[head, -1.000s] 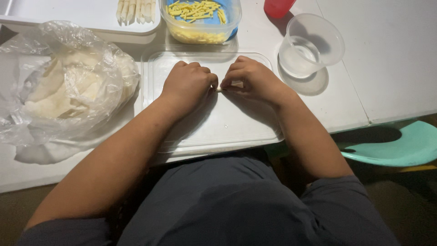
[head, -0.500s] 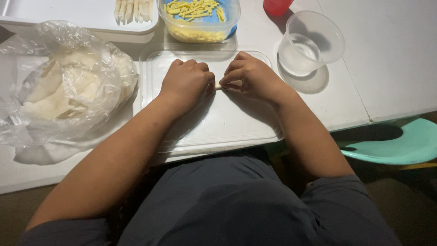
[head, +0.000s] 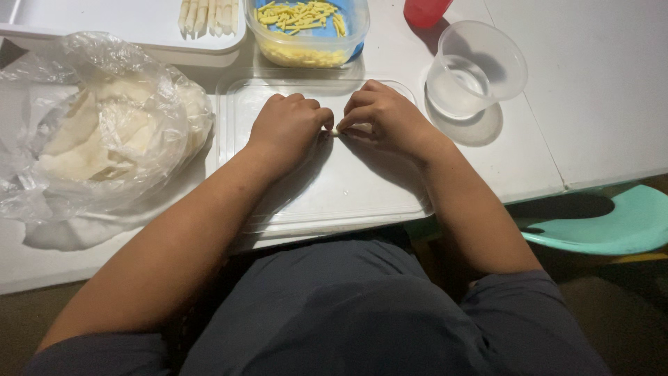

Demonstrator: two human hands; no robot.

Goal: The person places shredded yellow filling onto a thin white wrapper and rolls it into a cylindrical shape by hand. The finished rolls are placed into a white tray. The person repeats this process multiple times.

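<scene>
We rest both fists on a clear lid (head: 362, 195) on the table (head: 598, 90). Our left hand (head: 291, 129) and right hand (head: 385, 117) pinch a small pale roll (head: 335, 131) between their fingertips. Left lies a bag (head: 90, 132) of wrappers; beyond stand a cup (head: 476, 68) of water, a tub (head: 309, 28) of yellow strips, and a tray (head: 139, 28) of rolls.

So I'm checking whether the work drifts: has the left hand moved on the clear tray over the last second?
No. The left hand sits at the same spot against the clear tray.
</scene>
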